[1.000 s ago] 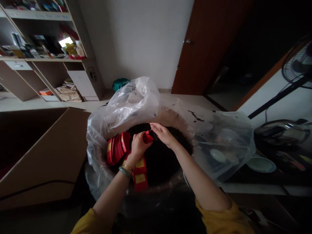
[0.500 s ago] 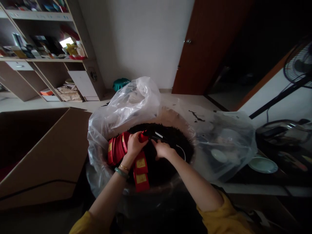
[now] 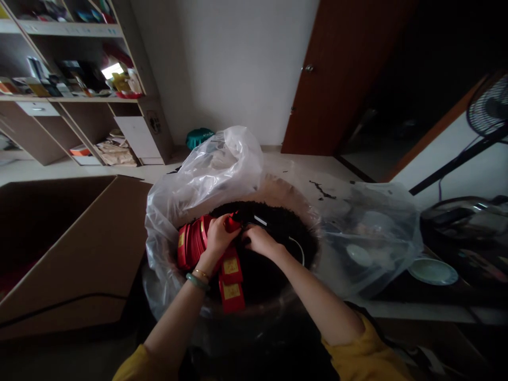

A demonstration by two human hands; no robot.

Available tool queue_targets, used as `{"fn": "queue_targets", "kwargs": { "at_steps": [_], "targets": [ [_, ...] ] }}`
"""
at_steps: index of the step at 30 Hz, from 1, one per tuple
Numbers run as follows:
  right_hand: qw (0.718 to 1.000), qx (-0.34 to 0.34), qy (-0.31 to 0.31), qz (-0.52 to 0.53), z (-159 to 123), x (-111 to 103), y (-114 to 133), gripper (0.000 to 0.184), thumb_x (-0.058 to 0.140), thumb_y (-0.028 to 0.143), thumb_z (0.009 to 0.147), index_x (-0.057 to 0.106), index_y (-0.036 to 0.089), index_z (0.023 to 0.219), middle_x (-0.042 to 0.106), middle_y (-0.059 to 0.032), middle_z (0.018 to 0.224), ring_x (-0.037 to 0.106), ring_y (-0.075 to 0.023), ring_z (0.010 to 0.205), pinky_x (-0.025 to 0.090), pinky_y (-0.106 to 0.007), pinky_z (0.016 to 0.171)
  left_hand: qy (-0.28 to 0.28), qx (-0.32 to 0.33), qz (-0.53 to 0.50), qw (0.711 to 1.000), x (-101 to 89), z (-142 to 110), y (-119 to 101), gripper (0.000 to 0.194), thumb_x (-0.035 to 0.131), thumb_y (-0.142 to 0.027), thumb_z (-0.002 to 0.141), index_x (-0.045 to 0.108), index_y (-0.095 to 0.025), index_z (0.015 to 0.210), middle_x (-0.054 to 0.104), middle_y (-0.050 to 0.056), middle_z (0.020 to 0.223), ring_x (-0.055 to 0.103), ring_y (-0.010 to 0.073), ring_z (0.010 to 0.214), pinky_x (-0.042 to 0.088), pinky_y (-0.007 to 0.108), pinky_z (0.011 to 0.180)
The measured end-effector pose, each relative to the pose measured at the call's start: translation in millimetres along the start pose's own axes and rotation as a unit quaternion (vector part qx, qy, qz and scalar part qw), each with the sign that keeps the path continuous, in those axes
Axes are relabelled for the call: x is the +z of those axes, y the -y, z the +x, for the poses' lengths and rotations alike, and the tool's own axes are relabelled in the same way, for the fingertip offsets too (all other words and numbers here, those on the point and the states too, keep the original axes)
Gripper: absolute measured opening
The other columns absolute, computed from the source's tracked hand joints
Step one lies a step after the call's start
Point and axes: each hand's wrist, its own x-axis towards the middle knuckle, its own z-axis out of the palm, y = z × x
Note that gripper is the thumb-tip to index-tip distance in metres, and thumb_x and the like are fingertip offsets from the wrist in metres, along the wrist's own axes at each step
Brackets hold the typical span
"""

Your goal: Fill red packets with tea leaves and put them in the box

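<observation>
My left hand is wrapped round a small red packet, its mouth turned up and to the right. Just right of it, my right hand has its fingers curled down at the dark, loose, leaf-like material that fills a round lined basket. What those fingers hold is hidden. A row of red packets stands on the dark material left of my left hand. Two more packets with gold labels lie below it. Beyond my right hand shows a dark device with a lit white strip.
Clear plastic sheeting rises round the basket's far and left sides. A large cardboard box stands at left. To the right are a plastic bag, a pale green bowl and a fan. A white cord curves over the dark material.
My right hand has dropped from beside the packet's mouth into the dark material, and its fingers have curled in. My left hand has shifted slightly left, still holding the packet.
</observation>
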Motion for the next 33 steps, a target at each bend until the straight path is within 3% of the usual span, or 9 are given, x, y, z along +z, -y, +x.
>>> {"fn": "queue_targets", "kwargs": {
  "at_steps": [5, 8, 10, 15, 19, 24, 28, 30, 33],
  "targets": [
    [0.989, 0.026, -0.127, 0.067, -3, -33, -15, 0.02, 0.07, 0.013, 0.069, 0.073, 0.02, 0.087, 0.07, -0.0049, 0.094, 0.064, -0.0195, 0.09, 0.047, -0.03, 0.086, 0.015, 0.007, -0.004, 1.0, 3.1, -1, 0, 0.046, 0.077, -0.031, 0.063, 0.064, -0.02, 0.107, 0.07, 0.006, 0.1, 0.06, 0.025, 0.091, 0.049, 0.037, 0.082],
    [0.968, 0.018, -0.222, 0.115, -7, -47, -14, 0.017, 0.07, 0.018, 0.07, 0.072, 0.02, 0.087, 0.07, -0.0047, 0.097, 0.064, -0.0196, 0.093, 0.046, -0.033, 0.091, 0.024, 0.021, -0.003, 0.999, 7.7, -3, -4, 0.046, 0.077, -0.031, 0.063, 0.064, -0.02, 0.106, 0.07, 0.006, 0.1, 0.06, 0.025, 0.091, 0.048, 0.037, 0.083],
    [0.959, 0.007, -0.25, 0.134, -8, -51, -9, 0.019, 0.07, 0.019, 0.071, 0.072, 0.02, 0.09, 0.069, -0.0056, 0.102, 0.063, -0.02, 0.098, 0.045, -0.034, 0.094, 0.024, 0.032, -0.006, 0.999, 11.1, -5, -8, 0.047, 0.077, -0.032, 0.063, 0.063, -0.02, 0.106, 0.07, 0.006, 0.1, 0.06, 0.025, 0.092, 0.048, 0.037, 0.083],
    [0.955, 0.002, -0.246, 0.166, -9, -50, 5, 0.041, 0.07, 0.017, 0.071, 0.067, 0.024, 0.112, 0.062, -0.0064, 0.122, 0.056, -0.021, 0.115, 0.04, -0.035, 0.103, 0.019, 0.041, -0.012, 0.999, 16.4, -6, -16, 0.049, 0.078, -0.03, 0.062, 0.062, -0.019, 0.107, 0.069, 0.007, 0.101, 0.06, 0.0252, 0.092, 0.048, 0.038, 0.084],
    [0.942, 0.006, -0.255, 0.218, -8, -46, 7, 0.052, 0.068, 0.014, 0.07, 0.061, 0.024, 0.121, 0.054, -0.0071, 0.133, 0.054, -0.0209, 0.119, 0.045, -0.034, 0.099, 0.018, 0.033, -0.014, 0.999, 17.6, -5, -17, 0.052, 0.078, -0.032, 0.062, 0.06, -0.017, 0.109, 0.069, 0.009, 0.104, 0.06, 0.0266, 0.094, 0.047, 0.04, 0.086],
    [0.92, -0.055, -0.277, 0.272, -4, -40, 5, 0.04, 0.062, 0.007, 0.07, 0.067, 0.02, 0.107, 0.064, -0.0069, 0.114, 0.062, -0.0173, 0.102, 0.051, -0.03, 0.09, 0.009, 0.016, -0.017, 1.0, 17.2, -6, -17, 0.054, 0.078, -0.03, 0.061, 0.06, -0.016, 0.11, 0.069, 0.009, 0.103, 0.06, 0.0267, 0.094, 0.047, 0.039, 0.085],
    [0.904, -0.063, -0.312, 0.285, -4, -46, -3, 0.03, 0.059, 0.009, 0.073, 0.069, 0.02, 0.1, 0.068, -0.0054, 0.101, 0.065, -0.0155, 0.091, 0.053, -0.029, 0.084, -0.011, -0.005, -0.034, 0.999, 14.6, -6, -16, 0.051, 0.078, -0.03, 0.061, 0.061, -0.018, 0.107, 0.069, 0.007, 0.098, 0.06, 0.0257, 0.091, 0.048, 0.038, 0.082],
    [0.906, -0.059, -0.309, 0.282, -6, -52, -11, 0.026, 0.06, 0.011, 0.075, 0.069, 0.02, 0.097, 0.069, -0.0046, 0.096, 0.065, -0.0155, 0.088, 0.053, -0.03, 0.083, -0.023, -0.021, -0.046, 0.998, 13.0, -5, -14, 0.048, 0.078, -0.03, 0.061, 0.062, -0.019, 0.105, 0.069, 0.007, 0.095, 0.061, 0.0253, 0.09, 0.048, 0.037, 0.082],
    [0.932, -0.055, -0.249, 0.257, -10, -58, -18, 0.028, 0.064, 0.013, 0.073, 0.068, 0.02, 0.1, 0.069, -0.0042, 0.094, 0.065, -0.0158, 0.086, 0.053, -0.033, 0.084, -0.046, -0.049, -0.063, 0.996, 12.5, -4, -13, 0.048, 0.078, -0.03, 0.061, 0.062, -0.018, 0.105, 0.068, 0.007, 0.093, 0.061, 0.0252, 0.088, 0.049, 0.037, 0.081]
  ]
}}
